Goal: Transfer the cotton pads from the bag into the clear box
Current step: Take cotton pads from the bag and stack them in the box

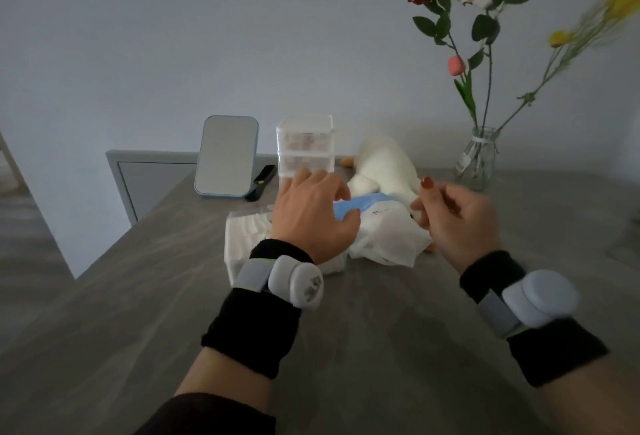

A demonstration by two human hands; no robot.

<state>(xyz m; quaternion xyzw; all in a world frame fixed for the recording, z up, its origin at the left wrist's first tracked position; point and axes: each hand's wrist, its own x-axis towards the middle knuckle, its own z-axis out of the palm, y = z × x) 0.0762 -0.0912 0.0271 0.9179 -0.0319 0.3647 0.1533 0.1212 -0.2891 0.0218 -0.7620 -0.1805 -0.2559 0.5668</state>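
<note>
I see a grey worktop (346,348) in dim light; beyond the fingers (304,178) a plain pale wall (173,36), left of them a grey framed panel (152,181) and floor (31,244).

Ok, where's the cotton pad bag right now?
Head view: the bag lies mid-table between the left hand and right hand, in front of the white plush toy, right of the clear box.
</note>
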